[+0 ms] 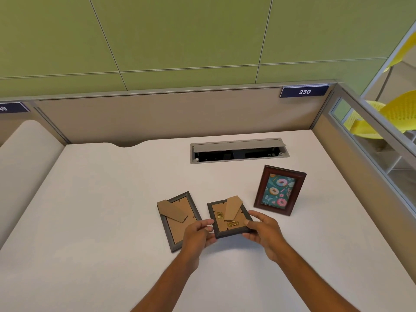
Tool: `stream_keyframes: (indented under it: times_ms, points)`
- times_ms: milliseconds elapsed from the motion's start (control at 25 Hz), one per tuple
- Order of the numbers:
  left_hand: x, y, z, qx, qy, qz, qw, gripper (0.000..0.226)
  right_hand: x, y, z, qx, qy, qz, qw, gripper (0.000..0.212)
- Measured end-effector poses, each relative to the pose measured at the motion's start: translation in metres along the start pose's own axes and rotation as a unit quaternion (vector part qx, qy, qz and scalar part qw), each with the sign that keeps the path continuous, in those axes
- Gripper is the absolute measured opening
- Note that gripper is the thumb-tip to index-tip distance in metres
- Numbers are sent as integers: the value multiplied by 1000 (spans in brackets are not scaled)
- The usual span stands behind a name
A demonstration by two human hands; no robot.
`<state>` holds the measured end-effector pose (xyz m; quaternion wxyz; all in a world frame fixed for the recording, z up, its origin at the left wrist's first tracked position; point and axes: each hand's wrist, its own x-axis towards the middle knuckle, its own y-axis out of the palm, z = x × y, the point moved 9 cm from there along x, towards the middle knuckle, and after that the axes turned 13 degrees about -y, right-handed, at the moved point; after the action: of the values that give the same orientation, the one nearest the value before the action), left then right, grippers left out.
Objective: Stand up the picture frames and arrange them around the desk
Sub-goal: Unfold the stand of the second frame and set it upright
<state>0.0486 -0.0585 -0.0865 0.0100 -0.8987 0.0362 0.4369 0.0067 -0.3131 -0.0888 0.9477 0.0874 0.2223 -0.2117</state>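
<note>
A small grey frame (221, 224) is held face down just above the white desk (94, 199), its brown cardboard back and prop leg showing. My left hand (198, 234) grips its left edge and my right hand (262, 231) grips its right edge. To the left, a larger grey frame (174, 224) lies face down on the desk with its prop leg folded out; my left hand covers its lower right corner. A dark red wooden frame (279, 190) with a doughnut picture stands upright at the right, facing me.
A grey cable hatch (238, 150) with its lid raised is set into the desk at the back. Beige partition walls (157, 118) close the back and right sides, with a blue "250" label (304, 91). Yellow chairs (396, 113) stand beyond the right partition.
</note>
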Motion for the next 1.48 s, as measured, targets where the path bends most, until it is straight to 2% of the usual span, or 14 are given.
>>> stream_keyframes:
  times_ms: [160, 320, 520, 600, 760, 920, 1120, 1240, 1400, 1480]
  points:
    - [-7, -1, -25, 95, 90, -9, 991, 45, 5, 3, 17, 49, 3, -8, 999, 39]
    - [-20, 12, -54, 246, 215, -61, 943, 37, 4, 8, 36, 70, -10, -7, 997, 35]
    - [-30, 21, -75, 246, 310, -55, 917, 39, -1, 11, 57, 81, -21, 3, 996, 23]
    - [-31, 22, -78, 248, 330, -61, 909, 36, -5, 13, 66, 82, -23, 14, 996, 27]
    - [-30, 24, -85, 227, 322, -30, 918, 25, -11, 14, 83, 83, -34, 30, 996, 44]
    - [-29, 29, -91, 196, 281, -6, 940, 16, -10, 12, 95, 13, -65, 55, 996, 51]
    - [-23, 32, -89, 106, 205, 50, 972, 16, -2, 8, 100, -130, -105, 72, 983, 45]
    - [-25, 40, -89, 94, 193, 72, 974, 18, -2, 18, 90, -128, -85, 104, 983, 47]
    - [-25, 45, -90, 105, 190, 75, 973, 20, 1, 21, 83, -122, -87, 94, 984, 28]
    - [-27, 44, -90, 109, 197, 79, 971, 22, 4, 18, 82, -137, -93, 96, 982, 28]
